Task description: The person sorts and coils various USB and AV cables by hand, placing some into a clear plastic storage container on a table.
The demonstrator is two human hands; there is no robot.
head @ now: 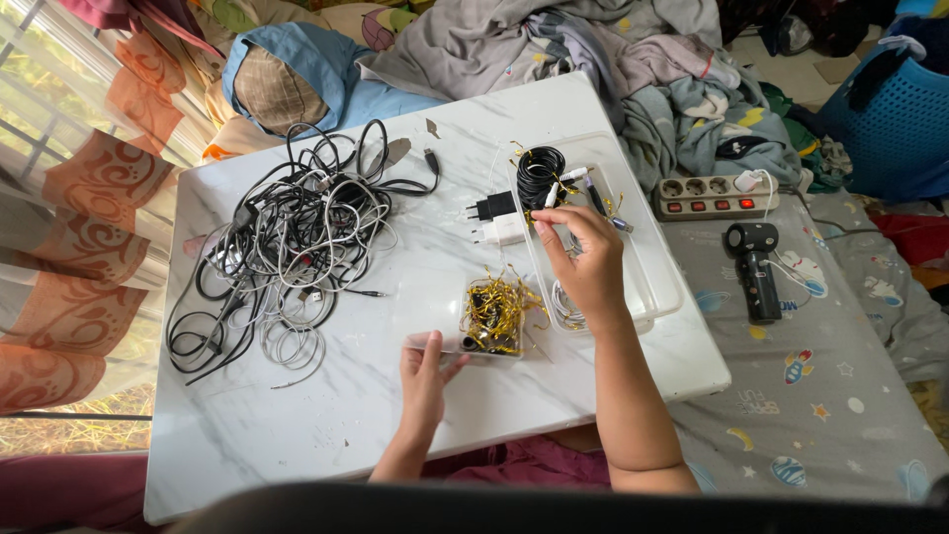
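Note:
My right hand (pixel 585 259) reaches over a clear plastic tray (pixel 660 287), fingertips pinching a white cable end beside a coiled black cable (pixel 539 174) in the tray. My left hand (pixel 425 374) rests on the white marble-look table (pixel 297 425), fingers touching a small clear box (pixel 492 321) full of gold twist ties. A black charger plug (pixel 491 207) and a white charger plug (pixel 502 231) lie just left of the tray. A coiled white cable sits in the tray under my right wrist.
A big tangle of black and white cables (pixel 282 247) covers the table's left half. On the bed to the right lie a power strip (pixel 714 196) and a black handheld device (pixel 756 267). Clothes are heaped behind; a blue basket (pixel 890 119) stands far right.

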